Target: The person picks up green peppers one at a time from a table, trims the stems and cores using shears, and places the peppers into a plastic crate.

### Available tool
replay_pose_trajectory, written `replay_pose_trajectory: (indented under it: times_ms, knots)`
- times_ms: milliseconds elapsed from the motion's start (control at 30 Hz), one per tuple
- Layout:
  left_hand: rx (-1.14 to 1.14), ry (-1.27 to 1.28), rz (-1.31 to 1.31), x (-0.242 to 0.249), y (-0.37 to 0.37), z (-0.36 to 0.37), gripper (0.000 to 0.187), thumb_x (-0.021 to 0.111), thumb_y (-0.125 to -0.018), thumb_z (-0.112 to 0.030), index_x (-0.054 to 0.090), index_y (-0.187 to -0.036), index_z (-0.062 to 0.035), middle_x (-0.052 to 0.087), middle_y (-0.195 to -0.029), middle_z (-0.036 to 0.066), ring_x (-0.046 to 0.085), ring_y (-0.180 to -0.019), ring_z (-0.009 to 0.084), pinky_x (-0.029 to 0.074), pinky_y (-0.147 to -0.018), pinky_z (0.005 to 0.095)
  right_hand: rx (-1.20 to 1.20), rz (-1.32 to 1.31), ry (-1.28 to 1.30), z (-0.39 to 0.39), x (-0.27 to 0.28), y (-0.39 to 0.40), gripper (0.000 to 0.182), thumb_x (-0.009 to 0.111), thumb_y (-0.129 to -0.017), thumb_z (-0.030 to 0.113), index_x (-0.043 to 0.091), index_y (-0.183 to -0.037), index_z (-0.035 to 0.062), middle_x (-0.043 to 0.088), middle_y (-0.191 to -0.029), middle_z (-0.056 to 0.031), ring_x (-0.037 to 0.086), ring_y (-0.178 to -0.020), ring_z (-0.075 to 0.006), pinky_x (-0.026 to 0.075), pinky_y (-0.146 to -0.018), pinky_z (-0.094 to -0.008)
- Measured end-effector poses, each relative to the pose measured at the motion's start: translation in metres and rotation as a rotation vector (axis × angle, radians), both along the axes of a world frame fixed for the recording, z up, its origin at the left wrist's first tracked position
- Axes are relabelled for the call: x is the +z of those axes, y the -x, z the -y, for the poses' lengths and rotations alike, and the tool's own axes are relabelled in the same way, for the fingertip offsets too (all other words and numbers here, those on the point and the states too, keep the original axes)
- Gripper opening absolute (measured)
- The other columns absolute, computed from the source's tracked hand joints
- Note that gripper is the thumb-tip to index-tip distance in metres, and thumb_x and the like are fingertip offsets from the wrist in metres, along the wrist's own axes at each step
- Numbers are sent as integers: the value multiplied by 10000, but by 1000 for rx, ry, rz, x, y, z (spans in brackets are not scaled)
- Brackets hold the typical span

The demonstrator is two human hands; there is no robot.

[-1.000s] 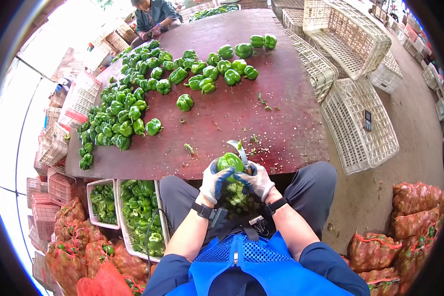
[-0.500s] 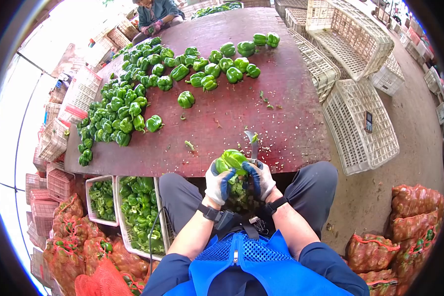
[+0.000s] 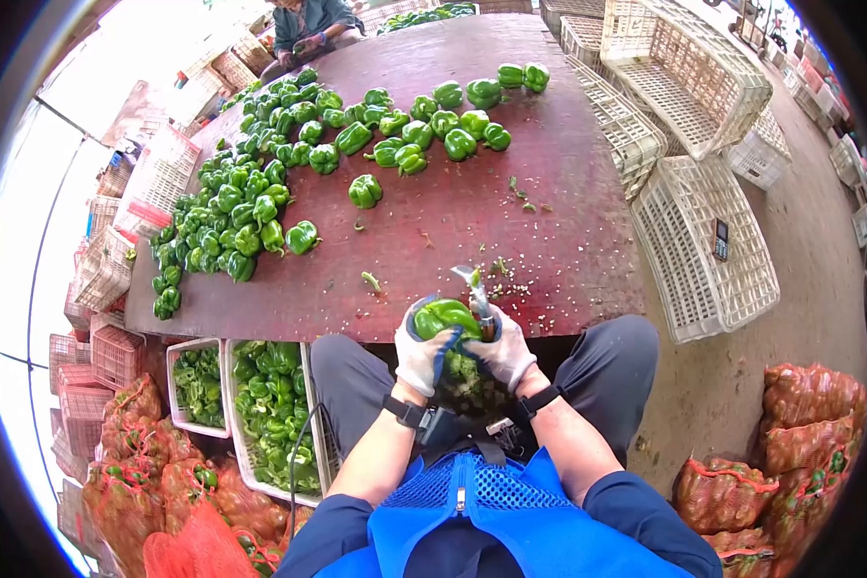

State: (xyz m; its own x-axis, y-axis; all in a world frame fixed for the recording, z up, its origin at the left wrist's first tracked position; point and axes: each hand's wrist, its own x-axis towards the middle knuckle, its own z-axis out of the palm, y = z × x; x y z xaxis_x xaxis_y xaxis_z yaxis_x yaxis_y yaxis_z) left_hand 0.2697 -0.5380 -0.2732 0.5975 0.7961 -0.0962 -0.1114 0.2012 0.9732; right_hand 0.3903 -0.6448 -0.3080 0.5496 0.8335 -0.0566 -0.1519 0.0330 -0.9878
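A green pepper (image 3: 443, 316) is held between my hands just off the near table edge. My left hand (image 3: 422, 354), in a white and blue glove, wraps round its left side. My right hand (image 3: 504, 353), gloved too, is closed round the handle of a curved knife (image 3: 482, 306) and sits against the pepper's right side. The blade points up and away, with a green scrap on it. Below my hands is a dark holder with green pieces (image 3: 465, 378). Many whole peppers (image 3: 236, 207) lie across the red table (image 3: 433, 231), with seeds and scraps near the knife.
Two crates of peppers (image 3: 277, 414) (image 3: 199, 385) stand at the lower left beside mesh sacks (image 3: 135, 433). White crates (image 3: 703, 241), one bearing a phone (image 3: 721, 239), line the right side. More sacks (image 3: 809, 424) lie lower right. Another person (image 3: 313, 29) sits across the table.
The pepper has turned and shows a rounder, whole side. My hands and the knife have shifted slightly to the left. Green scraps now lie on the table just beyond the knife.
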Motion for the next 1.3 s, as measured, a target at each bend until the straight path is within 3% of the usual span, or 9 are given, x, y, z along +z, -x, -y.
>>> replay_pose_trajectory:
  times_ms: [133,233,467,600,767,867,933,1033,1300]
  knots:
    - [126,30,-52,-29,7,-12,367,701,-800,56,603,-1151,19,705,-1021,100,692,-867,185,575,-809,308,104,145,55,5,16,7,816,805,-712,44,441,-1441,4,631,-1153,-55,586,-1039,-120,487,-935,-291]
    - [199,196,32,-28,8,-15,340,597,-832,108,601,-1153,-4,698,-1006,99,700,-839,208,600,-760,333,191,-302,-74,6,29,7,832,754,-716,-43,409,-1469,36,638,-1031,-40,609,-921,-117,518,-821,-288]
    - [465,-17,67,1,97,-94,339,627,-808,67,611,-1137,-15,683,-945,63,667,-756,169,566,-630,292,-13,-549,104,3,4,-1,319,642,-847,80,630,-1159,14,690,-881,-81,688,-707,-188,573,-617,-296]
    - [752,40,186,30,194,-130,440,651,-787,113,577,-1195,-34,672,-1011,105,676,-777,213,599,-685,341,-40,-573,212,2,25,-1,298,612,-836,69,626,-1130,24,696,-869,-84,644,-581,-148,513,-440,-271]
    - [883,-104,-487,-17,341,-159,598,737,-726,77,555,-1284,-41,660,-1106,97,620,-968,206,519,-871,316,71,-556,190,0,15,2,390,651,-793,36,601,-1179,11,702,-875,-104,555,-504,-100,472,-422,-246]
    - [736,-302,-1179,-47,381,-128,852,816,-701,-82,441,-1466,-95,597,-1327,204,576,-1214,344,448,-1045,385,69,-537,199,-4,17,7,414,671,-774,15,598,-1181,-1,705,-871,-103,534,-489,-81,465,-427,-240]
    - [489,-276,-1443,-95,402,-114,927,751,-829,-400,223,-1574,-242,316,-1581,176,356,-1417,394,342,-1146,461,84,-501,209,-4,12,4,411,678,-773,21,599,-1175,-10,705,-877,-101,534,-492,-80,463,-426,-240]
    - [380,-282,-1654,-99,372,-88,717,476,-973,-494,145,-1583,-313,198,-1639,99,192,-1497,364,253,-1158,598,84,-473,218,-5,11,6,368,687,-805,30,603,-1162,-7,695,-852,-73,524,-483,-73,451,-428,-223]
    - [252,-152,-1864,-86,349,-113,726,426,-975,-528,151,-1591,-262,168,-1652,87,139,-1521,327,119,-1177,643,26,-514,154,2,5,4,267,692,-860,50,593,-1107,71,667,-862,-41,607,-625,-117,487,-500,-254]
